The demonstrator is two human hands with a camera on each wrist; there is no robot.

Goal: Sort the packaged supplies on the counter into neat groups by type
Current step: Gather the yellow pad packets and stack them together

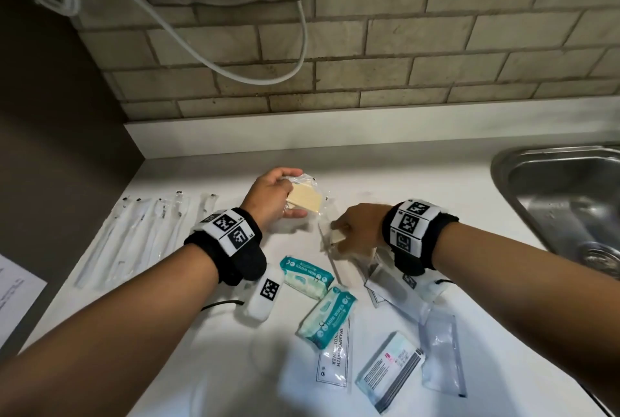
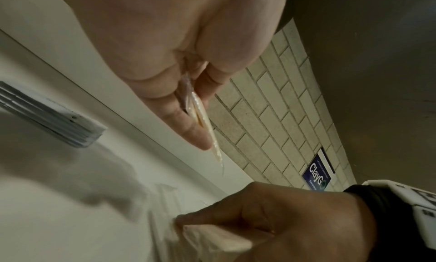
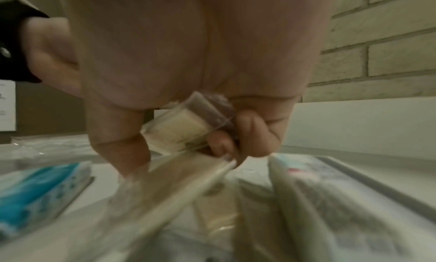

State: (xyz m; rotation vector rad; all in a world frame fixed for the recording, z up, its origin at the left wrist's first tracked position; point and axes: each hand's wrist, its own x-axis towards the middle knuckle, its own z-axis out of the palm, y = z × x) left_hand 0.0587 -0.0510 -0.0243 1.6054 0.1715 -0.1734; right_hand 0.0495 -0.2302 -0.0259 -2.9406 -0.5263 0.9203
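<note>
Hands work at mid-counter: the left hand point(image 1: 272, 195) grips a clear packet of cream pads point(image 1: 303, 201) above the counter point(image 1: 419, 178), far of two teal wipes packs point(image 1: 307, 277). To its right, the right hand point(image 1: 360, 227) pinches a second cream packet point(image 3: 175, 129) over loose sachets point(image 1: 396, 289).

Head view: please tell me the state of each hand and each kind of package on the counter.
left hand: holds a wrapped cream pad, lifted.
right hand: grips a second wrapped pad.
wipes packs: two, lying flat, sealed.
long clear sleeves: laid side by side in a row.
shampoo sachet: flat, partly under a wipes pack.
sink: no packages visible inside.
</note>
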